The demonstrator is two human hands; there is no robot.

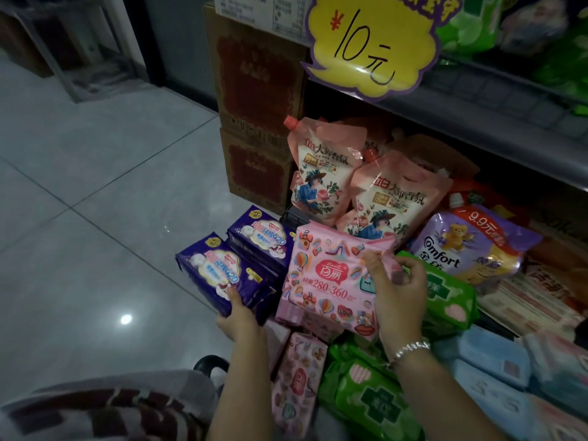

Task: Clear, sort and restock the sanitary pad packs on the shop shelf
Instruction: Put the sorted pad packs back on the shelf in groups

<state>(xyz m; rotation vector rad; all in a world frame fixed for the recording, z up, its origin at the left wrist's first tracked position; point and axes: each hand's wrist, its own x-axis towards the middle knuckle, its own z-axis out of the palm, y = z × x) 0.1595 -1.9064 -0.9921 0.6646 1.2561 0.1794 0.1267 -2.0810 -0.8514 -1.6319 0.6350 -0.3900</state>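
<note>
My right hand grips the right edge of a pink pad pack printed with balloons and "280·360", held tilted above the low shelf. My left hand holds the near end of a purple pad pack marked "420", thumb on its top. A second purple pack lies just behind it. Below the pink pack lie another pink pack and green packs, with one more green pack to the right of my right hand.
Pink detergent pouches and a purple Comfort pouch stand behind the packs. Brown cartons are stacked at the shelf's left end. A yellow price sign hangs from the upper shelf. Blue packs lie at right. Grey tiled floor at left.
</note>
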